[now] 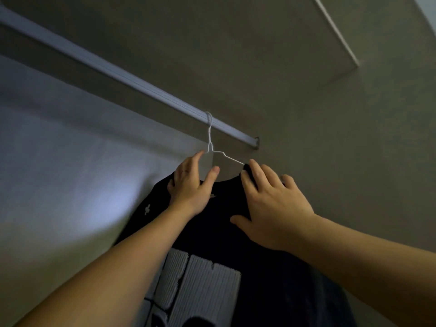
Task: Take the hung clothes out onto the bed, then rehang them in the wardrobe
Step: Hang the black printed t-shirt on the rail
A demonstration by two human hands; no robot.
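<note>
Rail: a pale rail (113, 74) ran slantwise across the wardrobe and ended in a bracket (256, 143) on the side wall
Hanger: a white wire hanger (209, 138) hung by its hook on the rail, near the bracket end
Garment: a black top (212, 232) with a white print (200, 284) hung on the hanger inside the wardrobe, its neckline just below the wire
Left hand: the left hand (191, 185) lay on one shoulder of the top, fingers stretched upward, forefinger tip touching the wire by the twist, thumb spread along the neckline; no closed grasp could be seen
Right hand: the right hand (271, 208) lay flat and open on the other shoulder, fingers straight, fingertips at the wire's end, thumb splayed on the cloth
</note>
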